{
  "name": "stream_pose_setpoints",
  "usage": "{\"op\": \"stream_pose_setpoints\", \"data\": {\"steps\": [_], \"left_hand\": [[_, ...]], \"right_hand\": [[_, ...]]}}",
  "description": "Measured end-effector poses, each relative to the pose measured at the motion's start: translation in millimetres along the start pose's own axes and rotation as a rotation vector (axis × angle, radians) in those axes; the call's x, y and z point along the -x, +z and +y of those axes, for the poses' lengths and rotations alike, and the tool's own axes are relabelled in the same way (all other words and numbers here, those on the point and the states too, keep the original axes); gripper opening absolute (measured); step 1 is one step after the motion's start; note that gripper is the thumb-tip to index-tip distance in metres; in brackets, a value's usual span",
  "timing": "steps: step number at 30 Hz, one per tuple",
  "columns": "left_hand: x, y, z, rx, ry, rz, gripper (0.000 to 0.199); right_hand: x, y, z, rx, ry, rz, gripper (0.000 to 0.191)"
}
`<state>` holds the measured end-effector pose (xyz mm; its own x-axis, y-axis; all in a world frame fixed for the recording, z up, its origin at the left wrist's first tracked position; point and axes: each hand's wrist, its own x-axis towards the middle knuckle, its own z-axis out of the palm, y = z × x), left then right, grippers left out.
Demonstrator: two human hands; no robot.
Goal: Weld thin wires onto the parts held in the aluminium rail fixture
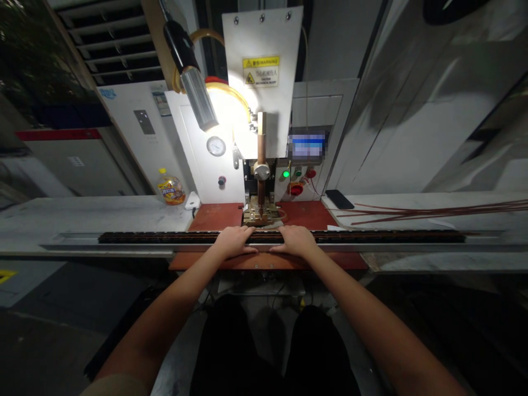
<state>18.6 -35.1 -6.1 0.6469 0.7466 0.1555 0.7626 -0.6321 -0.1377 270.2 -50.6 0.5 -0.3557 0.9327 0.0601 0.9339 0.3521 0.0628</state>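
Note:
A long dark strip (157, 237) with thin copper-coloured rods along it lies in a metal channel (140, 247) running left to right. My left hand (235, 242) and my right hand (295, 241) rest on it, a short gap apart, each with fingers over the far side and thumb at the near side. Both hands are wrapped round the channel and strip. Just beyond the gap stands the copper electrode (261, 190) of a white machine, above a brass-coloured fixture (258, 212). What the fingertips touch on the far side is partly hidden.
Red plates (214, 216) flank the fixture. A bottle (171, 188) and a white device (192, 201) stand left. A phone (339, 199) and loose copper rods (412, 212) lie right. A lit lamp (200, 99) hangs above, beside the machine's warning-labelled cover (274, 38).

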Motion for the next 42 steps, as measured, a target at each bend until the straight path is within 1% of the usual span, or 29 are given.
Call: {"op": "stream_pose_setpoints", "data": {"steps": [5,9,13,17,19,21,23,25,27,29,31,34,37,42], "left_hand": [[2.8,3.5,1.4,-0.026,-0.012,0.003,0.076],[2.6,3.5,1.3,-0.002,-0.009,-0.006,0.079],[1.6,0.9,1.1,0.030,-0.026,-0.011,0.077],[-0.3,-0.8,-0.1,0.053,-0.026,-0.016,0.077],[-1.4,-0.4,-1.2,0.063,-0.025,-0.017,0.085],[-2.2,0.7,-2.6,0.077,-0.032,-0.024,0.101],[-2.5,2.0,-4.4,0.104,-0.032,-0.025,0.118],[-2.0,3.0,-6.6,0.147,-0.006,0.004,0.131],[-1.2,3.4,-8.8,0.199,0.044,0.049,0.138],[-0.4,3.1,-10.5,0.241,0.099,0.080,0.141],[0.1,2.3,-10.9,0.263,0.135,0.092,0.137],[0.8,0.7,-8.7,0.266,0.135,0.109,0.118],[1.6,0.5,-5.5,0.254,0.114,0.136,0.099],[2.4,2.9,-4.7,0.261,0.091,0.163,0.090]], "right_hand": [[1.9,4.2,-0.7,0.001,-0.005,0.039,0.079],[2.4,1.8,-1.2,-0.002,-0.005,0.016,0.078],[1.8,-4.0,-1.2,-0.013,-0.012,-0.002,0.078],[-1.7,-9.5,-1.8,-0.013,-0.021,-0.044,0.073],[-4.6,-12.6,-5.9,-0.003,-0.041,-0.035,0.071],[-8.5,-16.0,-14.7,-0.022,-0.089,-0.008,0.070],[-13.8,-18.8,-27.5,-0.065,-0.147,-0.001,0.071],[-20.3,-19.6,-41.8,-0.089,-0.174,0.005,0.071],[-26.9,-18.0,-54.5,-0.104,-0.201,0.031,0.074],[-31.8,-14.5,-63.5,-0.092,-0.187,0.015,0.079],[-34.1,-10.2,-68.4,-0.076,-0.169,0.011,0.083],[-33.2,-3.8,-70.5,-0.055,-0.139,0.054,0.086],[-31.6,1.7,-69.9,-0.025,-0.139,0.058,0.080],[-32.1,5.8,-67.3,-0.009,-0.160,0.073,0.069]]}}
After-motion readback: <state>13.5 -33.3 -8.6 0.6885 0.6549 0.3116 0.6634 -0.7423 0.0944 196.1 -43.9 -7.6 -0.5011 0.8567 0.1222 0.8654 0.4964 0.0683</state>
